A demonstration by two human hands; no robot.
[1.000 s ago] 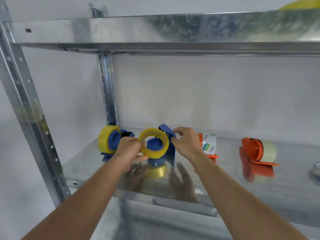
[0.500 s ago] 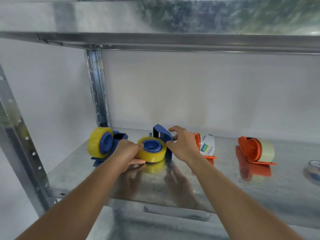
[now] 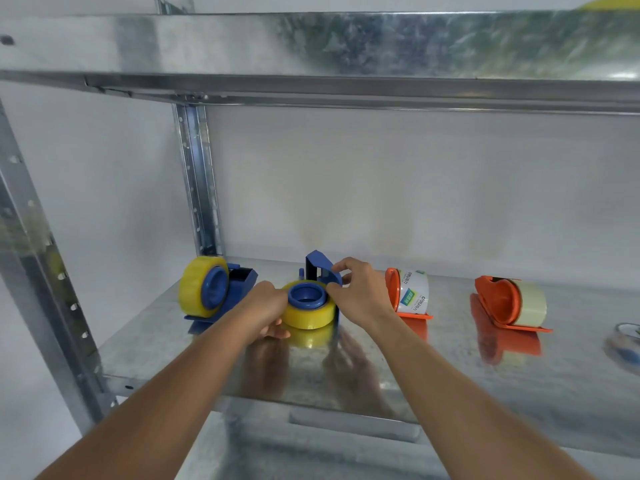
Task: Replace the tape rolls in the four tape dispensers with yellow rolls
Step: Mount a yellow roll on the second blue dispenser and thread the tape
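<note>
A yellow tape roll (image 3: 310,315) lies flat around the blue hub of a blue dispenser (image 3: 320,270) lying on its side on the metal shelf (image 3: 398,375). My left hand (image 3: 263,308) grips the roll's left side. My right hand (image 3: 356,292) pinches the dispenser's raised blue frame, thumb near the hub. A second blue dispenser (image 3: 239,282) at the left carries a yellow roll (image 3: 194,287). To the right stand an orange dispenser (image 3: 393,292) with a white labelled roll (image 3: 414,292) and another orange dispenser (image 3: 498,303) with a pale roll (image 3: 531,303).
An upper metal shelf (image 3: 311,46) spans overhead, with something yellow (image 3: 609,3) at its top right. Steel uprights (image 3: 199,181) stand at the left. A loose clear roll (image 3: 625,344) lies at the shelf's right edge. A white wall is behind.
The yellow roll went from held upright in front of the hub to lying flat over it, pressed down around the blue core. My right hand stayed on the dispenser's frame.
</note>
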